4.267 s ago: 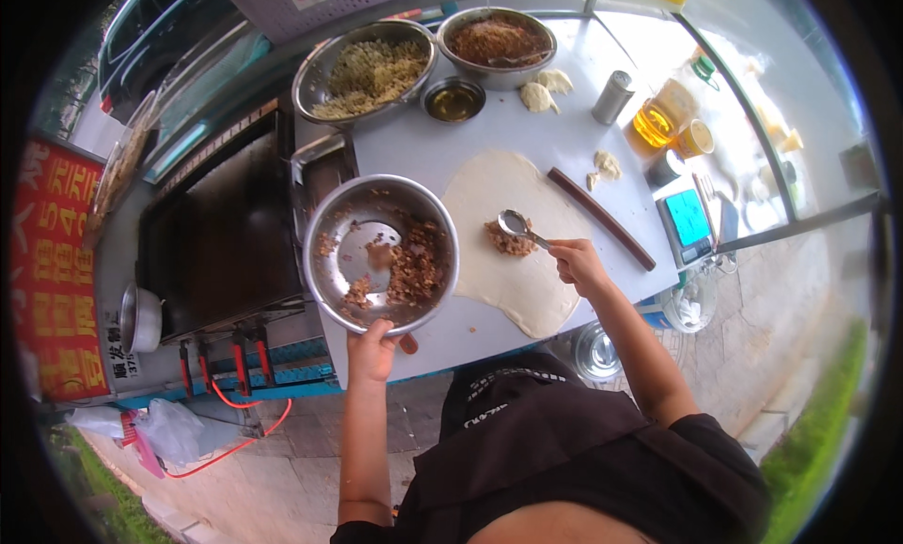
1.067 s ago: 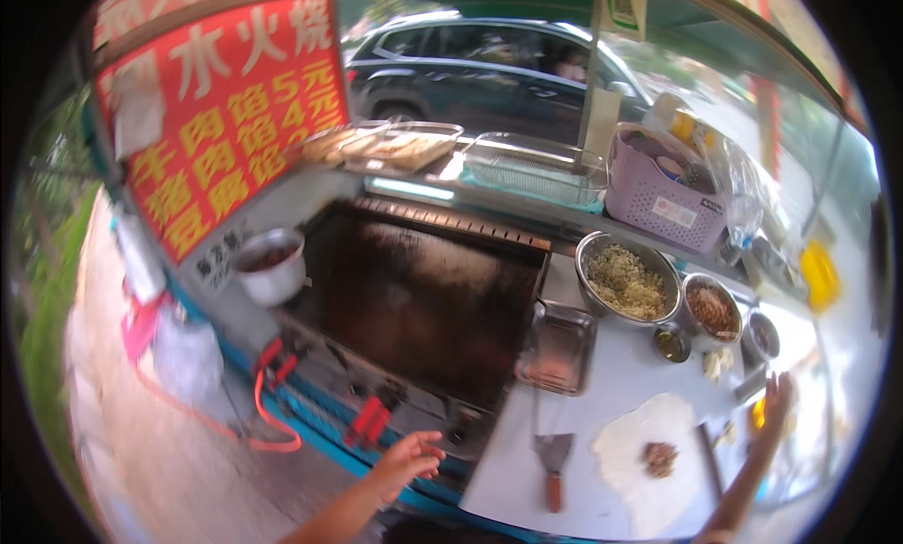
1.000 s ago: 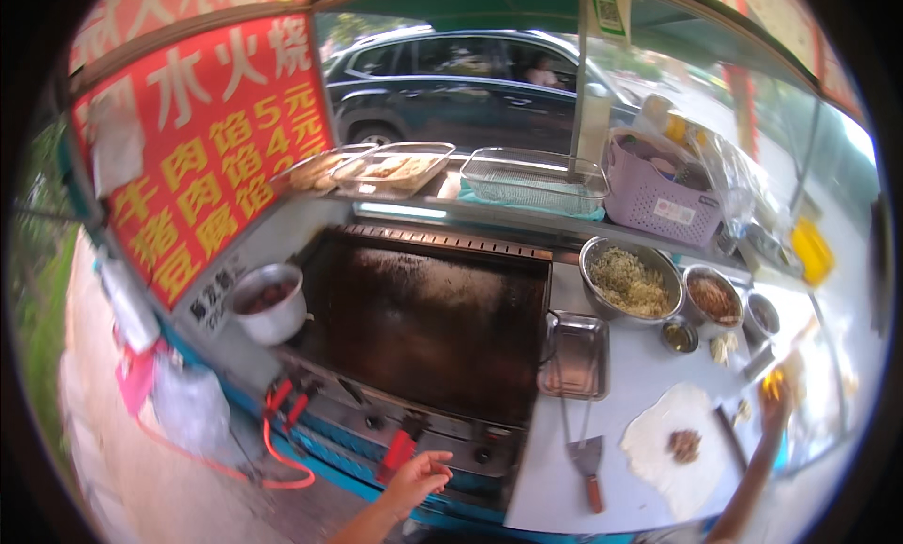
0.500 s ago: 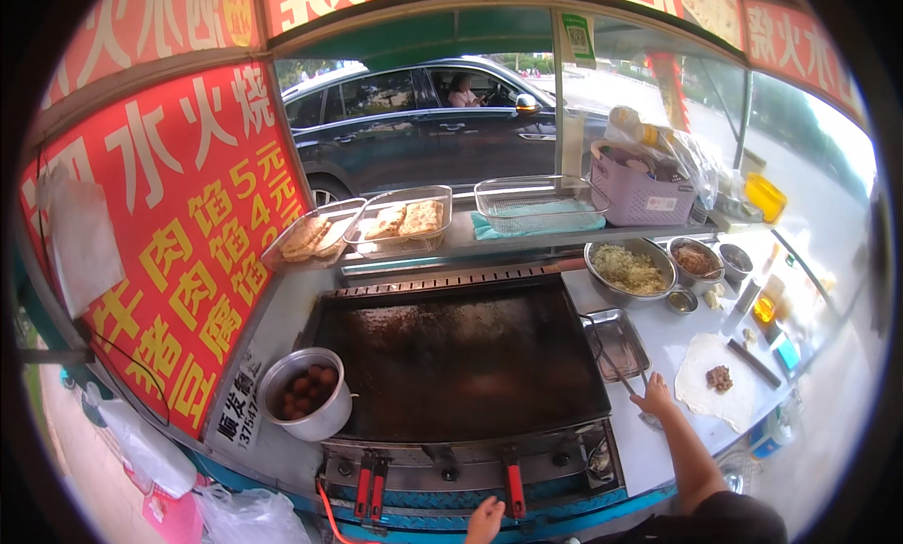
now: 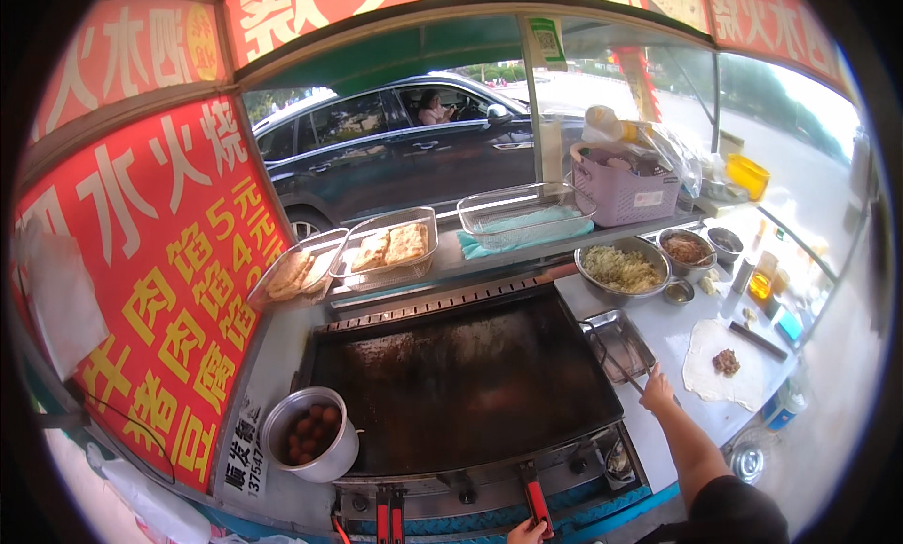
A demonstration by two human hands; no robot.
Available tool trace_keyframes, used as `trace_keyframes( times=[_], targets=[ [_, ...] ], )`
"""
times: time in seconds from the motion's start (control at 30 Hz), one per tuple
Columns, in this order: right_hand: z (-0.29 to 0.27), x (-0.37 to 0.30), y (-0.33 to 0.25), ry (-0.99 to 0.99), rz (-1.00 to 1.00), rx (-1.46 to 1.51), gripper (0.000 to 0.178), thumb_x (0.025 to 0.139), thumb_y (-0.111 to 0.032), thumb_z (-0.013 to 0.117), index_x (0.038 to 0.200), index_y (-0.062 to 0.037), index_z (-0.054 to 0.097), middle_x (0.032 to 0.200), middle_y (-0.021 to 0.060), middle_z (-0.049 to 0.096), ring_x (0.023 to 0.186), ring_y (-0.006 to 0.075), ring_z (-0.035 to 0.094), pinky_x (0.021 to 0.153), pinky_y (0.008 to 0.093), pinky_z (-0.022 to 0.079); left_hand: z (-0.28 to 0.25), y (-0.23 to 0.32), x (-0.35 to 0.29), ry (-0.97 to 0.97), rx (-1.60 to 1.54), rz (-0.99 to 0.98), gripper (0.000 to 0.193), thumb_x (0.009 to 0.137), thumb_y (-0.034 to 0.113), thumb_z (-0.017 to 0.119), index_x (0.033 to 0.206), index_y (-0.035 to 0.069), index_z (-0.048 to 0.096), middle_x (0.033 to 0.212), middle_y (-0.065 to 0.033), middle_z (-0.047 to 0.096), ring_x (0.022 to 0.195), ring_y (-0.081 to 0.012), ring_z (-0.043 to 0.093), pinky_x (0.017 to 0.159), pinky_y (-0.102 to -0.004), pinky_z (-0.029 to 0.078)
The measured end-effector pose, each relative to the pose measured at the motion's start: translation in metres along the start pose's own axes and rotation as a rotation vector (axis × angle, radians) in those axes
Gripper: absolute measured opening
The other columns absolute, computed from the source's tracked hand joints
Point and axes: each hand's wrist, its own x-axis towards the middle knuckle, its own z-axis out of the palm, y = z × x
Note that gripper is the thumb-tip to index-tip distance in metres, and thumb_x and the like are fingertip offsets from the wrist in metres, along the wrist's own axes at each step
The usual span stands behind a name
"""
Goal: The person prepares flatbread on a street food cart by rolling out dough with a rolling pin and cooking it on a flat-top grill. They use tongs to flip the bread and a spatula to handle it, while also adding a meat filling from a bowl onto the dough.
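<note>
My right hand is closed around the lower end of a long, thin, dark metal utensil. Its far part slants across a shallow steel tray beside the griddle; its exact kind is unclear. At the bottom edge my left hand, partly cut off, has its fingers at the lower end of a red handle. That handle sticks out from the front of the griddle. The wide dark griddle has an oily sheen. Right of my right hand lies a flattened sheet of dough with a mound of meat filling on it.
A metal pot of round brown items stands on the griddle's left. Wire baskets, one with flatbreads, and a purple basket line the back shelf. Bowls of shredded vegetable and filling stand right; a rolling pin lies by the dough.
My left hand has moved right to the red handle. My right hand has shifted slightly up toward the tray with the utensil. The whole view has turned a little.
</note>
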Motion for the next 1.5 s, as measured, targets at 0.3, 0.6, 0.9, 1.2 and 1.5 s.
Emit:
trace_keyframes(
  times=[0.3,0.6,0.9,1.2,1.5],
  targets=[
    [-0.005,-0.057,0.047,0.148,-0.205,0.346,0.085,0.073,-0.015,0.063,0.141,0.0047,0.016,0.123,0.0257,0.045,0.114,0.0409,0.049,0.094,0.0443,0.043,-0.021,-0.003,0.013,-0.052,0.098,0.055,0.021,0.084,0.017,0.06,0.101,0.005,0.061,0.08,-0.0041,0.063,0.063,-0.0135,0.06,0.053,-0.026,0.046],
    [0.033,-0.163,0.126,0.361,-0.265,0.664,0.07,0.072,-0.011,0.056,0.138,-0.005,0.031,0.101,0.0204,0.054,0.087,0.0308,0.057,0.078,0.0383,0.048,-0.002,0.01,0.005,-0.02,0.046,0.04,0.019,0.084,0.021,0.06,0.097,0.007,0.057,0.077,-0.0028,0.061,0.061,-0.0142,0.059,0.053,-0.0267,0.047],
    [0.009,-0.19,0.104,0.012,-0.115,1.427,0.049,0.091,-0.026,0.048,0.135,-0.01,0.035,0.079,0.004,0.046,0.051,0.0095,0.047,0.042,0.0229,0.042,0.004,0.016,0.007,0.003,0.0,0.08,0.02,0.087,0.026,0.063,0.096,0.009,0.058,0.076,-0.0013,0.059,0.064,-0.0139,0.058,0.054,-0.0279,0.049],
    [-0.013,-0.209,0.097,0.009,-0.13,1.582,0.018,0.092,-0.024,0.047,0.093,-0.0068,0.047,0.063,0.001,0.047,0.045,0.0088,0.047,0.036,0.0217,0.039,0.009,0.022,0.004,-0.08,-0.066,-0.009,0.023,0.089,0.022,0.059,0.108,0.009,0.059,0.076,-0.0011,0.059,0.068,-0.0127,0.058,0.053,-0.0266,0.046],
    [-0.035,-0.233,0.103,-0.117,-0.208,1.468,0.02,0.092,-0.024,0.049,0.09,-0.005,0.052,0.056,0.0011,0.048,0.043,0.0084,0.048,0.038,0.0208,0.039,0.011,0.023,-0.002,-0.032,-0.182,-0.021,0.024,0.088,0.01,0.061,0.11,0.002,0.057,0.104,-0.0102,0.064,0.088,-0.0233,0.064,0.08,-0.0338,0.053]
  ],
)
